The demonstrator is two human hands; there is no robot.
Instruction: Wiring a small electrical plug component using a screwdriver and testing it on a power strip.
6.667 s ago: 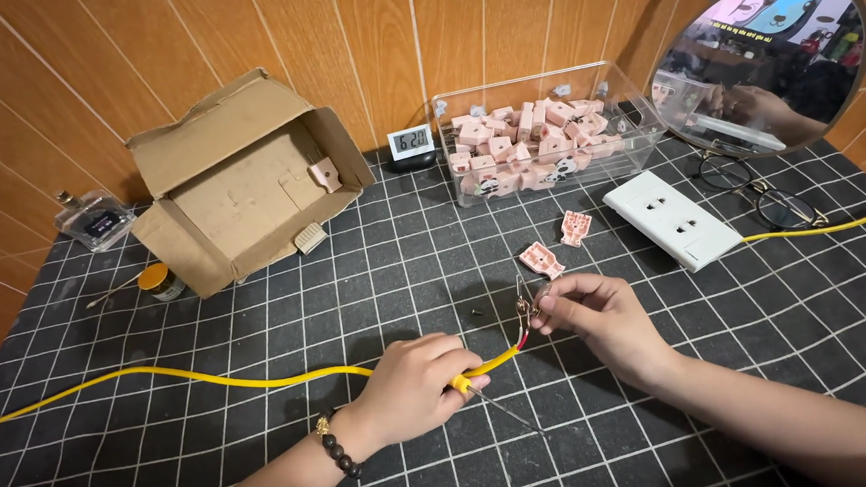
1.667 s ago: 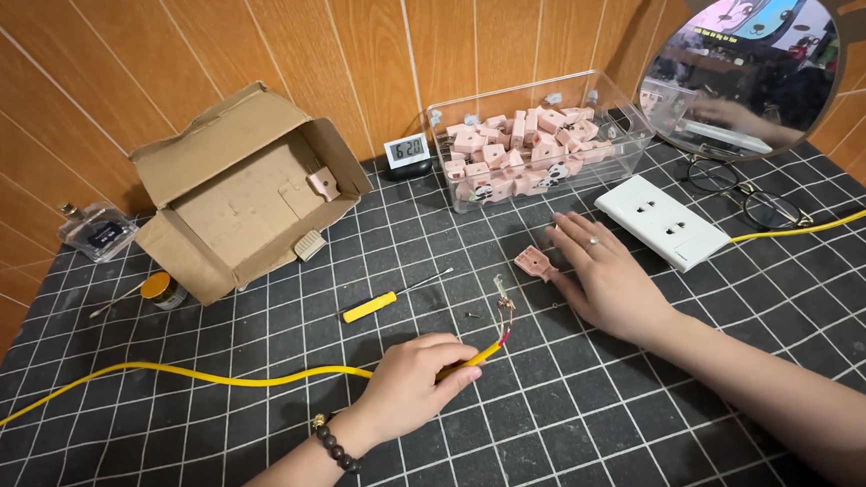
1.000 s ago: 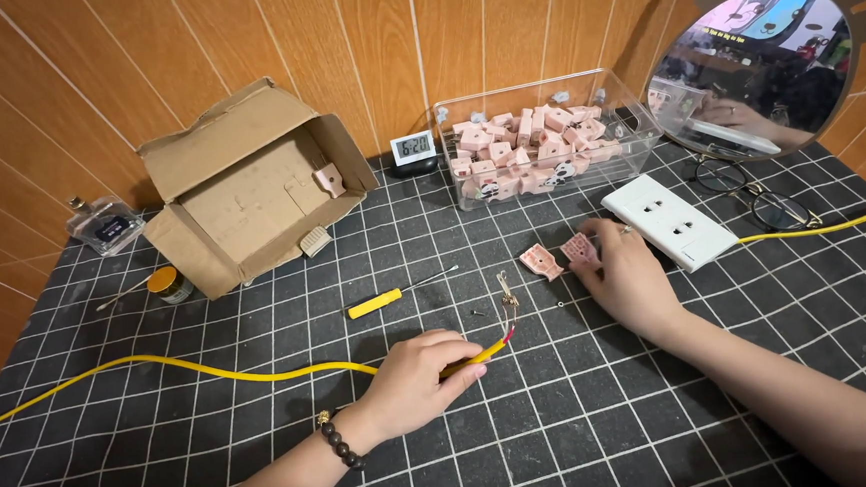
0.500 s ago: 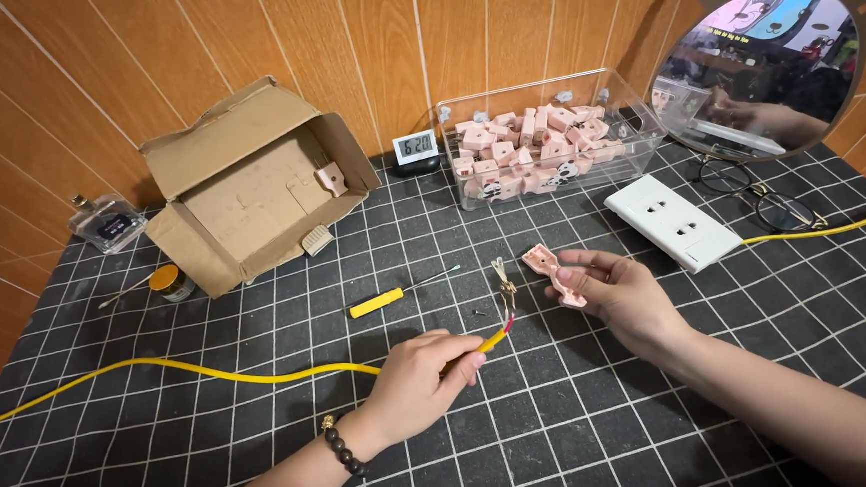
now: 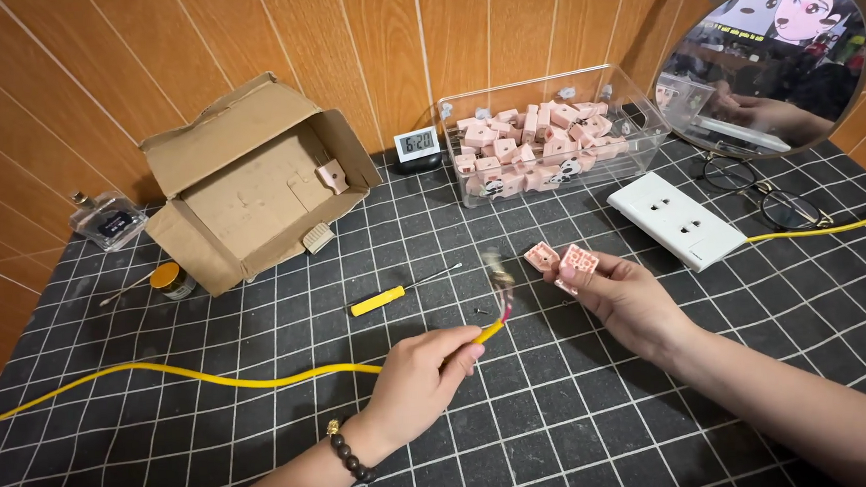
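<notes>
A yellow cable point(image 5: 261, 376) is pinched near its bared, blurred wire ends by the left hand point(image 5: 417, 385). A pink block point(image 5: 577, 262) is gripped in the right hand point(image 5: 622, 297). Loose strands could be splayed or missed if shaken.

Single view only, head-worn camera; looks forward and steeply down over desk point(image 5: 266, 454) from person's own seat; faces wood-panel wall point(image 5: 391, 45) at far edge; close range, both forearms enter from bottom edge, left hand point(image 5: 417, 385) and right hand point(image 5: 622, 297) sit at mid-frame; far corners hold cardboard box point(image 5: 248, 175) and round mirror point(image 5: 773, 62); no second view, so no shared part.
</notes>
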